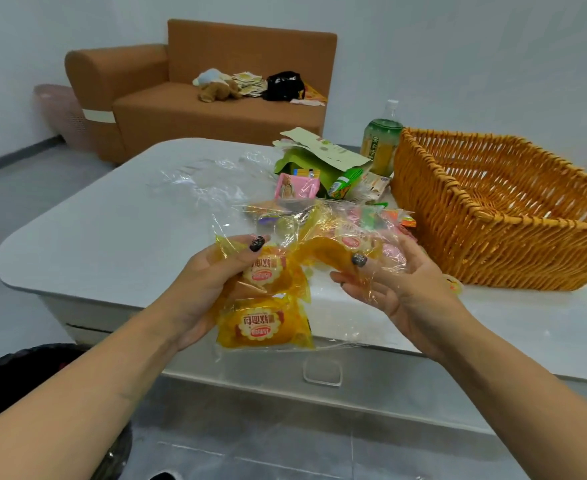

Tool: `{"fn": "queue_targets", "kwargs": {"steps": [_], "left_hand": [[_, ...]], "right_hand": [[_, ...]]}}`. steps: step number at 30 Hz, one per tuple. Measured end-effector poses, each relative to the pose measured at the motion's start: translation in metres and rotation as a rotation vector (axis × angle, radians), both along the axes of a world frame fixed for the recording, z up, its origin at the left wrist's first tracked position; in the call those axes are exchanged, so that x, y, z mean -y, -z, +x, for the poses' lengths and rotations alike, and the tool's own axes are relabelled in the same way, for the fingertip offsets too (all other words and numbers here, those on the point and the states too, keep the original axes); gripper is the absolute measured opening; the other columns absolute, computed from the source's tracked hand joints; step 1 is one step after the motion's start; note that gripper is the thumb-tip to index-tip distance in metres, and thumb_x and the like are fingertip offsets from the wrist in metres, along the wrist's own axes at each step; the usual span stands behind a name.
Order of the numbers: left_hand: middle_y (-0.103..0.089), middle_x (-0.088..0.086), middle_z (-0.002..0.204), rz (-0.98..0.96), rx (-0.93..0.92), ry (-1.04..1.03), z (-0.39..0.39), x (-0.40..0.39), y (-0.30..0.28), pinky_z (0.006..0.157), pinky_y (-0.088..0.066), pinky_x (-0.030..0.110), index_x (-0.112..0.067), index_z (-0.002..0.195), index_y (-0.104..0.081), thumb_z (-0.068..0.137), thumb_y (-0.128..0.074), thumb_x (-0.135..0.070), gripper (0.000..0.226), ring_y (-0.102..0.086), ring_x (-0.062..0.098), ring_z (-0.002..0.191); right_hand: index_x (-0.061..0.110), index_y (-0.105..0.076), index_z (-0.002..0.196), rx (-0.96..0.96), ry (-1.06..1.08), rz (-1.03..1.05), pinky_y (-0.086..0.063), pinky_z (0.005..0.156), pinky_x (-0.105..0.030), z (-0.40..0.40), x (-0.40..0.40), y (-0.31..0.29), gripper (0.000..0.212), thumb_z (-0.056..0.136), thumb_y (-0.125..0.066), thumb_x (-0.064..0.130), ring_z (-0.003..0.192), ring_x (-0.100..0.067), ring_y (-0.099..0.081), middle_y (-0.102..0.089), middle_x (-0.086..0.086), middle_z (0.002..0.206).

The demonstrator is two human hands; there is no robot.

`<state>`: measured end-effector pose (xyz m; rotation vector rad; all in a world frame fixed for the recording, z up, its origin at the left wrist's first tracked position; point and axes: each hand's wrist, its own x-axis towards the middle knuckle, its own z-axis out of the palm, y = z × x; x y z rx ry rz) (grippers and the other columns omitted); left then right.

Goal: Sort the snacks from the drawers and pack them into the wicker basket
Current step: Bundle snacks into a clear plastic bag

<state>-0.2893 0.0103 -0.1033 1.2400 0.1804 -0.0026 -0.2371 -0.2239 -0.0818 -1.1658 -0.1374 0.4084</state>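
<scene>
Fingers of the left hand grip yellow bread packets; the right hand pinches their clear wrapper. Beyond lie loose snacks, a green box and a drink bottle. Right stands the wicker basket on a white table; a brown sofa behind.

Bench spans frame centre. Wicker basket on bench at 3 o'clock, tilted. Bottle upright just behind basket's left corner, 1 o'clock. Torn carton left of bottle, snack packets piled before it, touching basket's left wall. Plastic wrap on bench at 11 o'clock. Left hand and right hand at centre above bench's near edge, bread packets between them. Sofa behind bench, 12 o'clock; plush toy on seat. Bin at 8 o'clock on floor.
</scene>
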Motion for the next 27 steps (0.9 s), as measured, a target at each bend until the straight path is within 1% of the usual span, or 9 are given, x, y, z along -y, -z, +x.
{"fn": "queue_targets", "kwargs": {"steps": [2, 5, 8, 11, 14, 18, 21, 23, 27], "left_hand": [[-0.072, 0.017, 0.110, 0.044, 0.022, 0.004, 0.000, 0.000, 0.000, 0.075, -0.061, 0.039, -0.015, 0.123, -0.063, 0.076, -0.078, -0.024, 0.050, -0.072, 0.029, 0.094], [-0.073, 0.013, 0.109, 0.155, 0.049, 0.030, 0.000, 0.003, -0.002, 0.075, -0.061, 0.037, -0.017, 0.124, -0.062, 0.076, -0.080, -0.027, 0.052, -0.072, 0.028, 0.096], [-0.074, 0.010, 0.109, 0.208, 0.047, 0.072, -0.003, 0.006, -0.002, 0.075, -0.060, 0.037, -0.019, 0.123, -0.062, 0.056, -0.089, -0.050, 0.078, -0.072, 0.028, 0.097], [-0.074, 0.009, 0.109, 0.198, 0.048, 0.080, -0.004, 0.007, -0.002, 0.077, -0.060, 0.039, -0.020, 0.123, -0.061, 0.044, -0.091, -0.053, 0.091, -0.071, 0.030, 0.099], [-0.073, 0.011, 0.110, 0.141, 0.068, 0.085, -0.004, 0.010, -0.004, 0.074, -0.060, 0.037, -0.018, 0.124, -0.061, 0.038, -0.092, -0.056, 0.099, -0.071, 0.030, 0.100], [-0.073, 0.009, 0.111, 0.109, 0.093, 0.122, -0.008, 0.011, -0.010, 0.070, -0.060, 0.033, -0.027, 0.118, -0.065, 0.041, -0.093, -0.053, 0.086, -0.071, 0.028, 0.099], [-0.074, 0.008, 0.110, 0.150, 0.090, 0.140, -0.008, 0.011, -0.012, 0.077, -0.060, 0.037, -0.027, 0.123, -0.060, 0.067, -0.087, -0.037, 0.063, -0.071, 0.028, 0.100], [-0.074, 0.007, 0.110, 0.179, 0.088, 0.157, -0.009, 0.014, -0.013, 0.079, -0.060, 0.038, -0.026, 0.125, -0.059, 0.074, -0.075, -0.026, 0.053, -0.071, 0.027, 0.100], [-0.075, 0.003, 0.107, 0.225, 0.072, 0.206, -0.010, 0.017, -0.011, 0.077, -0.060, 0.034, -0.025, 0.123, -0.059, 0.073, -0.078, -0.024, 0.053, -0.072, 0.023, 0.097]], "right_hand": [[0.023, -0.052, 0.118, 0.014, 0.017, -0.011, -0.061, 0.067, -0.034, 0.000, 0.001, -0.002, 0.050, 0.075, -0.068, 0.003, 0.089, -0.040, -0.070, -0.073, -0.014, 0.101], [0.010, -0.058, 0.116, -0.020, -0.091, 0.016, -0.060, 0.068, -0.027, -0.004, 0.003, -0.004, 0.044, 0.073, -0.066, 0.010, 0.094, -0.033, -0.071, -0.072, -0.015, 0.107], [0.004, -0.054, 0.122, -0.064, -0.162, 0.015, -0.060, 0.064, -0.024, -0.006, 0.003, -0.003, 0.053, 0.072, -0.068, 0.010, 0.093, -0.031, -0.071, -0.071, -0.017, 0.109], [0.007, -0.052, 0.126, 0.043, -0.040, -0.049, -0.058, 0.061, -0.025, -0.004, 0.003, -0.004, 0.065, 0.065, -0.074, 0.011, 0.090, -0.033, -0.072, -0.073, -0.014, 0.104], [0.013, -0.062, 0.114, 0.145, 0.057, -0.067, -0.057, 0.065, -0.027, -0.002, 0.004, -0.002, 0.055, 0.061, -0.076, 0.014, 0.088, -0.032, -0.072, -0.072, -0.013, 0.106], [0.009, -0.061, 0.118, 0.158, 0.144, -0.041, -0.057, 0.064, -0.027, -0.002, 0.002, 0.002, 0.060, 0.061, -0.076, 0.015, 0.085, -0.029, -0.072, -0.071, -0.015, 0.108], [0.007, -0.060, 0.120, 0.172, 0.158, -0.040, -0.057, 0.065, -0.027, -0.002, 0.002, 0.006, 0.059, 0.064, -0.075, 0.015, 0.087, -0.029, -0.072, -0.072, -0.013, 0.106], [0.012, -0.063, 0.115, 0.219, 0.170, -0.097, -0.058, 0.072, -0.033, -0.003, 0.001, 0.008, 0.056, 0.061, -0.078, 0.021, 0.094, -0.029, -0.071, -0.073, -0.009, 0.105], [0.022, -0.062, 0.115, 0.317, 0.186, -0.198, -0.056, 0.084, -0.043, -0.005, -0.003, 0.013, 0.068, 0.055, -0.086, 0.044, 0.103, -0.024, -0.068, -0.072, -0.003, 0.110]]}}
